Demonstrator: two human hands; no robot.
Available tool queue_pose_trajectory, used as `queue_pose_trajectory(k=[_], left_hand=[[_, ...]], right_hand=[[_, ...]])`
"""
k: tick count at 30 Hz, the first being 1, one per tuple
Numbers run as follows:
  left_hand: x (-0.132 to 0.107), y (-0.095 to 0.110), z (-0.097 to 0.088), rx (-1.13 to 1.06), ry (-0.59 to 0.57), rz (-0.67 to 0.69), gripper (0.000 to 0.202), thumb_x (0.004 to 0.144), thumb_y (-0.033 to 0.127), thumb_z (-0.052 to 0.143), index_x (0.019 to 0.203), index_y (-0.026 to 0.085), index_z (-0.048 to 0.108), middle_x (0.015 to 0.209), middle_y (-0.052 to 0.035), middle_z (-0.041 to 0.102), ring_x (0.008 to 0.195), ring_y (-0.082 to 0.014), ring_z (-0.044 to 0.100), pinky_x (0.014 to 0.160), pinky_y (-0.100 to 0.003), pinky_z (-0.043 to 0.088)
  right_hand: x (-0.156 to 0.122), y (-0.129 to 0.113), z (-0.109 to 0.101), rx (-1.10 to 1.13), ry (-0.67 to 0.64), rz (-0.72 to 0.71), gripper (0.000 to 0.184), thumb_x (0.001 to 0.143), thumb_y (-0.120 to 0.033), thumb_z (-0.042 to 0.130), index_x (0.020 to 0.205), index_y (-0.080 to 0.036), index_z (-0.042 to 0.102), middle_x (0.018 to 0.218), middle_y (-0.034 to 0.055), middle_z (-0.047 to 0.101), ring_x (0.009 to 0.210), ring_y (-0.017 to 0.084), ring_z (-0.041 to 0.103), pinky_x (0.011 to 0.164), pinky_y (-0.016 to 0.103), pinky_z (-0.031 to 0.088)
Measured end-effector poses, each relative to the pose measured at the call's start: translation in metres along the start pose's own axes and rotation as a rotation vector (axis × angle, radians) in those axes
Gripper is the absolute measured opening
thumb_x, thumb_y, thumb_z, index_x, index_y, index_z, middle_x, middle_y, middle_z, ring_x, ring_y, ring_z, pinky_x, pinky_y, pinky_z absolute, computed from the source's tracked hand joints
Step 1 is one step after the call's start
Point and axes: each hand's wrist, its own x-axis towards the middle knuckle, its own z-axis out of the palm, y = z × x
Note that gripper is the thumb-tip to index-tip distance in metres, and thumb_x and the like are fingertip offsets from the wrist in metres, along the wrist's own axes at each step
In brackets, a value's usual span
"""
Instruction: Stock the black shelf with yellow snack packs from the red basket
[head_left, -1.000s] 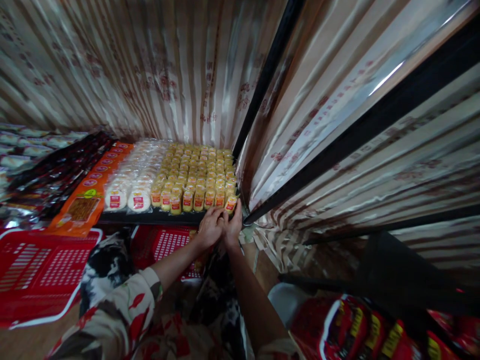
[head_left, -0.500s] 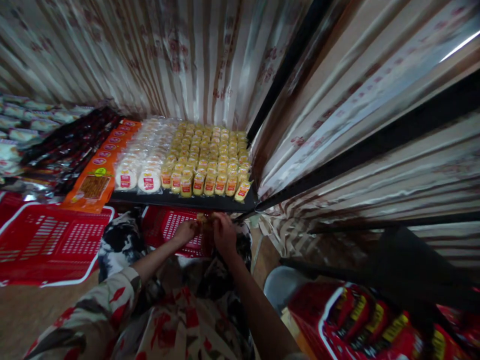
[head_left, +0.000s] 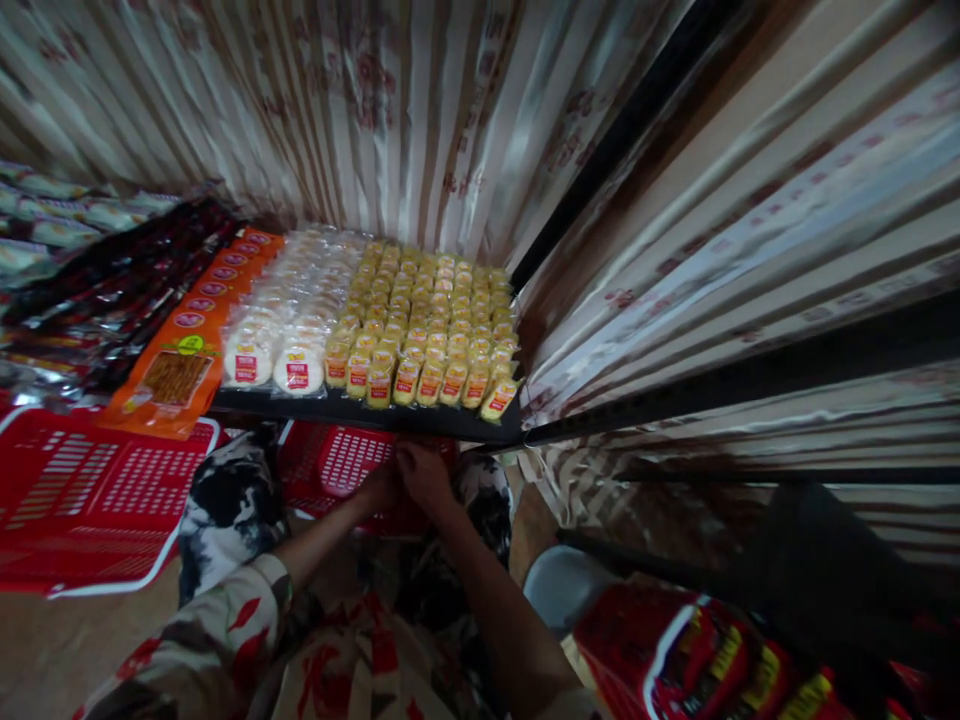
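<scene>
Yellow packets (head_left: pixel 442 320) lie beyond left hand (head_left: pixel 381 487) and right hand (head_left: pixel 425 474); fingers (head_left: pixel 406 456) overlie red basket (head_left: pixel 304 462), grasp indeterminable.

From my end I see a black shelf (head_left: pixel 457 425) with goods packed close along it. Left to right I make out pale packets (head_left: pixel 56 210), dark glossy packets (head_left: pixel 142 275), an orange bag (head_left: pixel 201 318) jutting past the front edge, 2 columns of round white packs (head_left: pixel 296 300), and small yellow packs (head_left: pixel 431 310), 8 along the front, the rightmost tilted. On my floor view (head_left: pixel 127 645), a red basket (head_left: pixel 82 560) seems to stand on brownish ground.
</scene>
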Motion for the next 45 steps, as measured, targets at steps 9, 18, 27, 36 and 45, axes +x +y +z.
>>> queue_pose_trajectory(k=[9,18,27,36,45], left_hand=[[-0.028,0.082,-0.037,-0.058,0.075,0.368,0.031,0.080,0.013,0.038,0.084,0.019,0.068,0.086,-0.0046,0.070,0.084,-0.0172,0.063,0.078,-0.026,0.045],[-0.020,0.153,-0.064,0.104,0.333,0.575,0.026,0.086,0.018,0.036,0.088,0.020,0.061,0.089,-0.0046,0.065,0.086,-0.0163,0.060,0.080,-0.026,0.045],[-0.004,0.166,-0.062,0.025,0.414,0.602,0.035,0.085,0.021,0.041,0.118,0.017,0.052,0.119,-0.0097,0.056,0.109,-0.0189,0.053,0.097,-0.033,0.042],[-0.001,0.173,-0.058,-0.081,0.478,0.400,0.019,0.082,0.029,0.050,0.096,0.017,0.056,0.086,-0.0049,0.065,0.079,-0.0165,0.061,0.072,-0.027,0.046],[-0.005,0.132,-0.071,0.020,0.403,0.341,0.019,0.080,0.027,0.052,0.095,0.016,0.056,0.074,-0.0010,0.061,0.062,-0.0133,0.055,0.058,-0.022,0.038]], right_hand=[[-0.007,0.010,-0.069,0.065,0.906,0.106,0.033,0.088,-0.036,0.045,0.111,-0.013,0.050,0.103,0.0134,0.055,0.097,0.022,0.054,0.086,0.038,0.046],[0.022,0.022,-0.076,0.003,0.849,0.125,0.061,0.089,-0.036,0.038,0.142,-0.013,0.021,0.139,0.0203,0.034,0.130,0.029,0.032,0.102,0.049,0.032],[0.021,0.040,-0.069,0.112,0.897,0.133,0.063,0.090,-0.041,0.039,0.142,-0.010,0.023,0.136,0.0212,0.042,0.125,0.029,0.041,0.099,0.047,0.037],[0.013,0.023,-0.075,0.007,0.859,-0.161,0.054,0.093,-0.034,0.036,0.142,-0.013,0.026,0.133,0.0179,0.046,0.123,0.025,0.042,0.097,0.045,0.042],[0.002,0.025,-0.080,0.221,0.814,-0.080,0.051,0.092,-0.032,0.036,0.139,-0.014,0.029,0.140,0.0161,0.037,0.130,0.024,0.034,0.104,0.047,0.034]])
